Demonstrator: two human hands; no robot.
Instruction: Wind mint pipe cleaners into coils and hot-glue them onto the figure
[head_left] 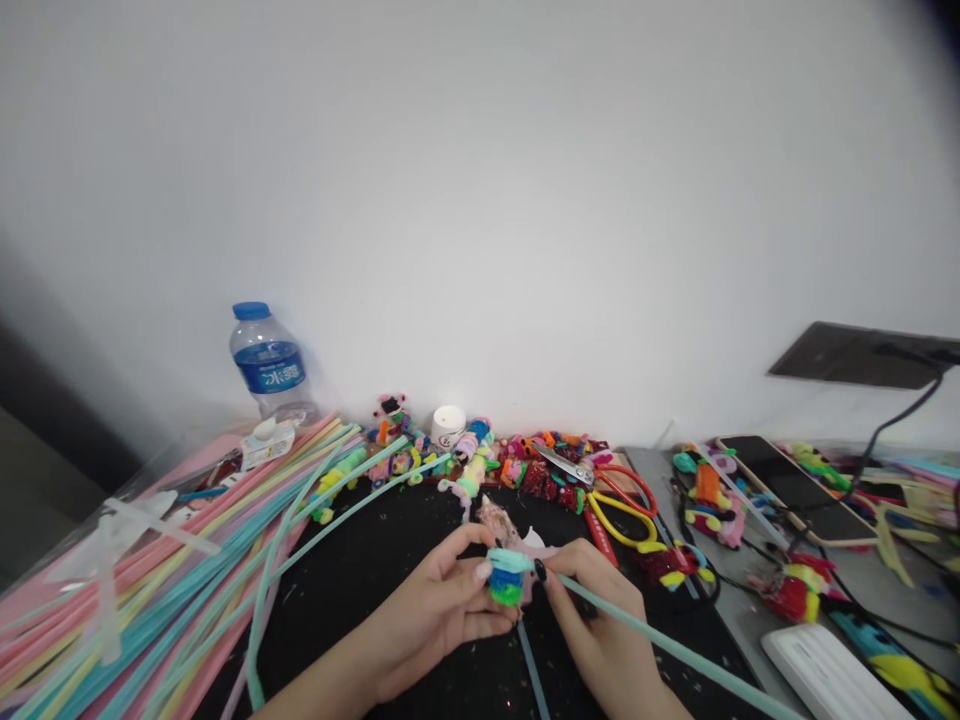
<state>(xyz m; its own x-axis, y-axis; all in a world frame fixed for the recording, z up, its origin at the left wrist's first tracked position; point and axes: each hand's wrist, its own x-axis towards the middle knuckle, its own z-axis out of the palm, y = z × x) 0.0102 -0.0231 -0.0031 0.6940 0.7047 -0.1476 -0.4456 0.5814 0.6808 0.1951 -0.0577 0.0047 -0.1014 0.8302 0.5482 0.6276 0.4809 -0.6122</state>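
Between thumb and fingers, my left hand (442, 605) grips a small pipe-cleaner figure (507, 582) banded in blue and green. My right hand (604, 620) pinches a mint-green pipe cleaner (660, 640) close to the figure. One end of that pipe cleaner lies around the figure's top, and its long tail runs off to the lower right. Behind the fingers is a pale pinkish piece (499, 520), partly hidden. Both hands are above a black mat (352, 590).
A bundle of pastel pipe cleaners (187, 580) spreads across the left. A water bottle (270, 365), a white jar (448, 425) and several fuzzy figures line the wall. Scissors (622, 500) lie behind my right hand. A phone (799, 490), black cables and a white box-shaped device (825, 670) are at right.
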